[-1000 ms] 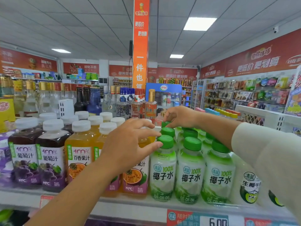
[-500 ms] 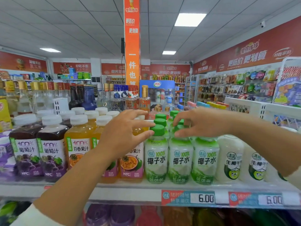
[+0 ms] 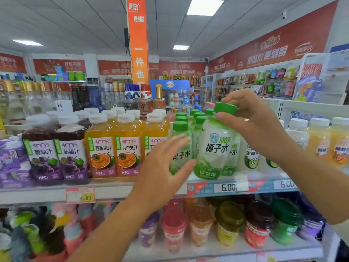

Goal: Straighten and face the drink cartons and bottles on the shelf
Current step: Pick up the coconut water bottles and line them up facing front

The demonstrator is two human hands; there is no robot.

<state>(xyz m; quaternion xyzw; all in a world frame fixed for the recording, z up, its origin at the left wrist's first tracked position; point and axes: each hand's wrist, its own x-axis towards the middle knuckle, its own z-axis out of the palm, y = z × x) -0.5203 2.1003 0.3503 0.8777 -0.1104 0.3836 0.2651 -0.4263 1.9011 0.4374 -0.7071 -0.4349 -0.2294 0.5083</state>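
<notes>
My right hand (image 3: 253, 120) grips the green cap of a coconut water bottle (image 3: 214, 148), which is lifted and tilted in front of the shelf row, label toward me. My left hand (image 3: 164, 167) is open with fingers spread, just left of that bottle and in front of another green-capped coconut water bottle (image 3: 179, 148) standing on the shelf. More green-capped bottles (image 3: 198, 118) stand behind. Left of them are orange passion fruit juice bottles (image 3: 115, 148) and dark grape juice bottles (image 3: 56, 154), all white-capped and facing forward.
The shelf edge (image 3: 117, 191) carries price tags, one reading 6.00 (image 3: 228, 187). White and orange bottles (image 3: 321, 140) stand at the right. A lower shelf holds colourful cups (image 3: 213, 225). Liquor bottles (image 3: 132, 97) stand behind the juice rows.
My right hand took a coconut water bottle by its cap and lifted it forward out of the row. My left hand left the bottle caps, dropped lower and opened.
</notes>
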